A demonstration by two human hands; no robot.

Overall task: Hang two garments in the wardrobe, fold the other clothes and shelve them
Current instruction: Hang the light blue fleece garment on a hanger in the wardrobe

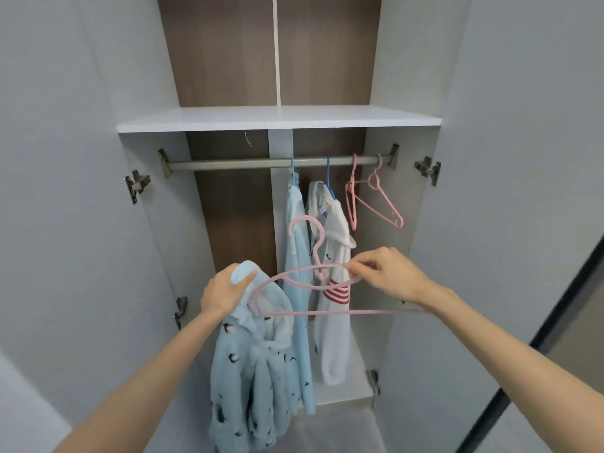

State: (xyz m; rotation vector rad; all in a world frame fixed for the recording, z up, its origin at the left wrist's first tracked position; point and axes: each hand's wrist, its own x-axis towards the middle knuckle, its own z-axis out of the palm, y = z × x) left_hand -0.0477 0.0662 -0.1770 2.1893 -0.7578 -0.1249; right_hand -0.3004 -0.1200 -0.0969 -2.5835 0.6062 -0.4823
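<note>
Pinching the upper arm of a pink hanger [327,312] between thumb and fingertips, the right hand [392,276] holds it before the open wardrobe [277,120]. The left hand [222,291] grips the top of a light-blue fleece jacket [248,371], which dangles below, the hanger's left end at its collar. Behind, on the rail [228,164], hang a pale-blue garment [294,243], a white red-striped top [336,322] and two bare pink hangers [351,204].

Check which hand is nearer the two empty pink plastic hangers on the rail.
Right. The right hand sits below the two empty pink hangers, pinching a third pink hanger; the left hand is farther off to the lower left, gripping a fluffy light-blue garment.
</note>
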